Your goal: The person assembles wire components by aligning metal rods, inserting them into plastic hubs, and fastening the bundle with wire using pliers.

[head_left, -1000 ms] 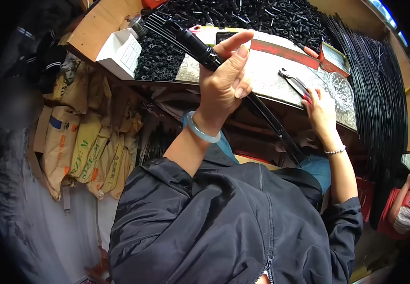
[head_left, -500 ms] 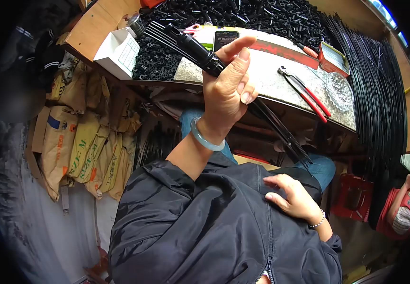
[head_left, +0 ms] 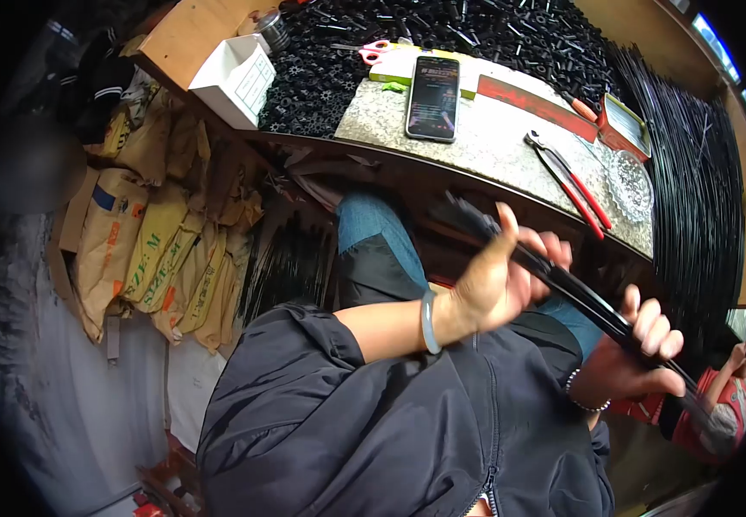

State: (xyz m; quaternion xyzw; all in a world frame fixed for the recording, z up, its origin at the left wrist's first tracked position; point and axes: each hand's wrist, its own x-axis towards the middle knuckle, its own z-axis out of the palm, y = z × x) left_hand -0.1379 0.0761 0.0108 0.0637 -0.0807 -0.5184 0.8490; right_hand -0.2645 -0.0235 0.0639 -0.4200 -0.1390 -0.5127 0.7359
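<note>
A black umbrella frame (head_left: 588, 299), its thin ribs folded along the shaft, slants across my lap from upper left to lower right. My left hand (head_left: 502, 284), with a pale bangle at the wrist, is closed round its upper part, thumb pointing up. Lower down, my right hand (head_left: 636, 353), wearing a beaded bracelet, wraps round the ribs near their other end. Both ends of the frame are smeared by motion.
On the worktop (head_left: 373, 116) lie a phone (head_left: 432, 99), red-handled pliers (head_left: 569, 185), pink scissors (head_left: 376, 52) and a glass dish (head_left: 629, 185). Black plastic parts (head_left: 511, 34) are heaped behind. Long black rods (head_left: 692, 172) stand right; paper sacks (head_left: 110, 250) left. Another person (head_left: 726, 405) sits far right.
My left hand has come down from above the worktop edge to my lap with the umbrella frame. My right hand has risen from my jacket and taken hold of the lower part.
</note>
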